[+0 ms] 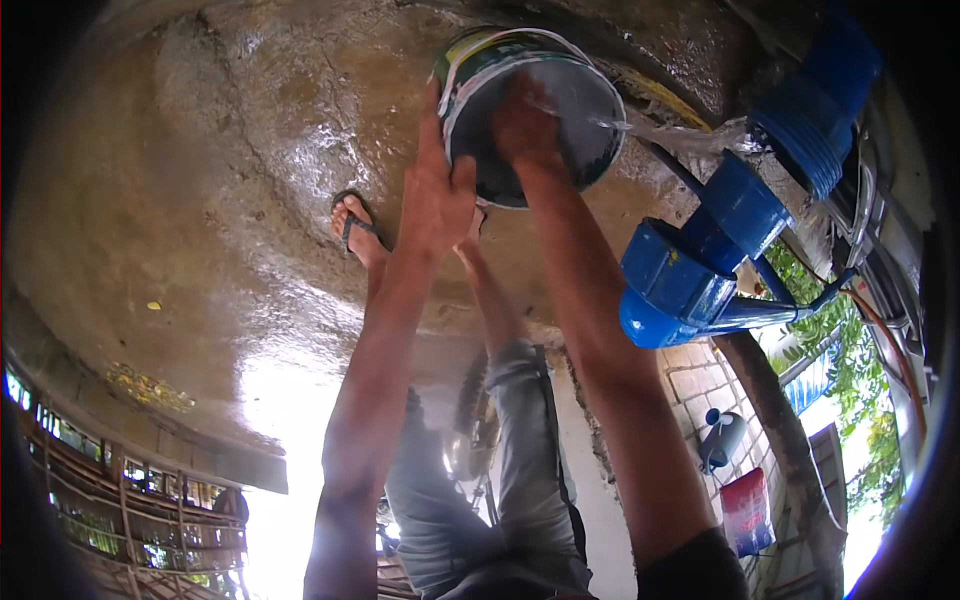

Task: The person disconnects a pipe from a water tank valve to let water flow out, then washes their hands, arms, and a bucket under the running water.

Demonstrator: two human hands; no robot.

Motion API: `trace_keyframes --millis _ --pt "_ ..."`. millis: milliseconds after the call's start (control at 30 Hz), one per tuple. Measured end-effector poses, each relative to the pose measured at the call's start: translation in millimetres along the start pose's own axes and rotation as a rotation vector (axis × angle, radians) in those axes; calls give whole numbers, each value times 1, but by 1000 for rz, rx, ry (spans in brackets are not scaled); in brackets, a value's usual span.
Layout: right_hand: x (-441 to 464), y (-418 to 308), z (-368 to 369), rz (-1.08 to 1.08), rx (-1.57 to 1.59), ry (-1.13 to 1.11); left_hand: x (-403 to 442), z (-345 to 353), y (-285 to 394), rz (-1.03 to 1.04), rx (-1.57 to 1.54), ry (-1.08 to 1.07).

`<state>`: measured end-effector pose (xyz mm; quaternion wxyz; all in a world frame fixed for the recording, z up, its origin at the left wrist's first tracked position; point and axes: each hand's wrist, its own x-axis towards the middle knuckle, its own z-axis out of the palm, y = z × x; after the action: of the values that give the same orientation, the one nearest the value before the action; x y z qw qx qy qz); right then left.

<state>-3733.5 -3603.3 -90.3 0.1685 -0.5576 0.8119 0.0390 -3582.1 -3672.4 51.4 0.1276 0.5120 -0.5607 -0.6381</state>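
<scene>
A bucket (490, 45) with a green and yellow outside and a white rim is tilted so that its mouth faces me. My left hand (440, 200) grips its left side, fingers along the outer wall and thumb by the rim. Inside the bucket is my right hand (528, 120), smeared by motion, its fingers indistinct. Whether it holds anything cannot be made out. A stream of water (680, 135) runs between the bucket's right side and a ribbed blue plastic piece (800, 140).
Blue plastic containers or fittings (680, 270) stand close to my right forearm. Wet concrete ground (200, 200) surrounds my feet in flip-flops (358, 225). Beyond are a wooden post (770, 420), a grey watering-can-like vessel (722, 440), a red packet (748, 512) and a slatted fence (140, 500).
</scene>
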Motion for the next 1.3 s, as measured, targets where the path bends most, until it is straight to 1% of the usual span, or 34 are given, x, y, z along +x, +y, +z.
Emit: trace_keyframes --millis 100,200,300,333,400,500,567,600,633,667,767,800,867,900,933,967,1033,1100,1200,1233,1300 --pt "-21 -13 -17 -36 138 -116 2 12 1 50 126 -33" --pt "-21 -15 -20 -141 247 -158 -8 14 -9 36 135 -67" --pt "-11 -18 -15 -168 252 -159 -18 12 -13 -80 4 -97" --pt "-11 -20 -12 -170 255 -155 -22 13 -12 -96 13 -86" --pt "-11 -22 -10 -181 272 -149 -22 18 -5 -119 25 -66" --pt "-17 -15 -23 -303 353 -212 -18 21 7 -100 15 -18" --pt "-13 -9 -60 -415 183 -417 -11 16 -7 -61 -17 16" --pt "-5 -13 -82 -435 -3 -561 -9 14 -13 -39 -33 34" --pt "1 -18 -102 -412 -175 -670 -10 11 -11 -64 -30 26" --pt "12 -23 -117 -229 -267 -889 -10 9 -8 -84 -27 15" --pt "23 -18 -81 38 -74 -322 -7 5 6 -132 -71 0" --pt "21 -3 -44 -101 -302 -229 -9 4 7 -153 -89 -2" --pt "29 42 46 -374 -749 -20 -12 1 -3 -44 -23 31" --pt "49 51 63 -227 -279 60 -12 -2 -7 16 10 50" --pt "52 37 43 -148 42 124 -11 -4 -7 6 -4 48" --pt "52 13 5 -65 363 180 -14 -6 -7 -10 -20 43" --pt "47 3 -8 -97 408 294 -19 -5 -8 -34 -50 31" --pt "53 2 -7 -336 -144 421 -16 -4 -6 -30 -73 24" --pt "47 7 -19 -209 -14 78 -19 -1 -2 47 -29 15" --pt "40 4 -31 -154 14 -30 -20 2 -2 58 22 61" --pt "30 -2 -51 -35 33 -202 -21 -1 3 33 6 40"
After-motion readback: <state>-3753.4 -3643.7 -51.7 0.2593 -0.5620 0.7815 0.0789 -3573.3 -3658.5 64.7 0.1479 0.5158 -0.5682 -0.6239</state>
